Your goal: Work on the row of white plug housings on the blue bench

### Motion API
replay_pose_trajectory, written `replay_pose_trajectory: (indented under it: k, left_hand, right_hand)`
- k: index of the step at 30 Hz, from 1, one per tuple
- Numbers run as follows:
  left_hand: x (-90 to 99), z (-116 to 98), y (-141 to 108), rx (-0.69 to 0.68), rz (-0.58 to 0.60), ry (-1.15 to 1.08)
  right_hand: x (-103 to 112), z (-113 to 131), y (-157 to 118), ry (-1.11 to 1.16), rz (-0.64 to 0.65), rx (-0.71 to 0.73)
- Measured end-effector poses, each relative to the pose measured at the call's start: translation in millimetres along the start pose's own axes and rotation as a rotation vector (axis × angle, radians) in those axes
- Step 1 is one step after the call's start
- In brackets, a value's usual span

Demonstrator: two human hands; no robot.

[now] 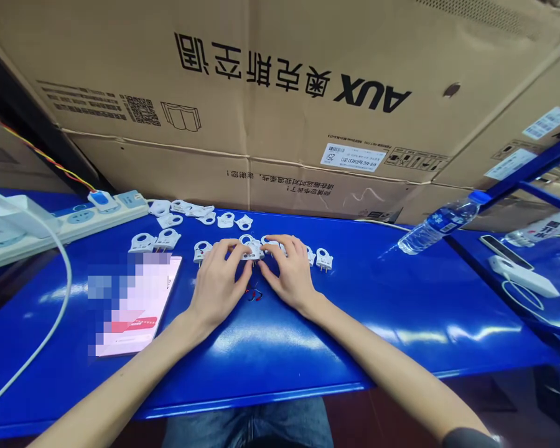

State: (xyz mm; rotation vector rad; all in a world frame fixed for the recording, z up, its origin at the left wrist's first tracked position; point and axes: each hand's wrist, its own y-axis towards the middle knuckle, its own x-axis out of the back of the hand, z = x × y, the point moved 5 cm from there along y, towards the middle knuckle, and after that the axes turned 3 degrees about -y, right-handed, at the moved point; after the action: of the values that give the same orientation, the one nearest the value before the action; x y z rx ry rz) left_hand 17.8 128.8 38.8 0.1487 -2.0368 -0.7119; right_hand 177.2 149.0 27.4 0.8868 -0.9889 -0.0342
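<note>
My left hand [217,280] and my right hand [293,272] meet over the blue table. Between their fingertips is a white plastic plug housing [251,249] with a round hole, gripped from both sides. My fingers cover part of it. Just below lies a small bunch of red, black and blue wires [254,294]. A similar housing with metal pins [324,259] stands to the right of my right hand, with another partly hidden beside it. One more housing [202,251] stands close by my left hand. Two others [143,241] sit further left.
Several loose white housings [226,219] lie along the back, before a large cardboard box [280,143]. A pink-white booklet [142,311], partly pixelated, lies left. Beyond it are a power strip [102,208] and white cable [68,274]. A water bottle [441,224] leans against the blue frame [508,180] at right.
</note>
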Motion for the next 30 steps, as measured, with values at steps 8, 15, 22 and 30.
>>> replay_pose_trajectory:
  k: [8, 15, 22, 30]
  left_hand:
    - [-4.2, 1, -1, 0.078, 0.014, -0.242]
    - [-4.5, 13, 0, 0.178, -0.036, -0.28]
    - [1.9, 9, 1, 0.151, -0.108, -0.285]
    - [4.1, -16, -1, -0.179, -0.025, -0.143]
  right_hand:
    - [-1, -1, -1, -0.029, 0.048, 0.005]
    - [-1, 1, -2, -0.038, 0.025, 0.045]
    - [-1, -1, -2, -0.044, 0.019, 0.009]
    - [0, -2, -1, -0.026, 0.044, -0.027]
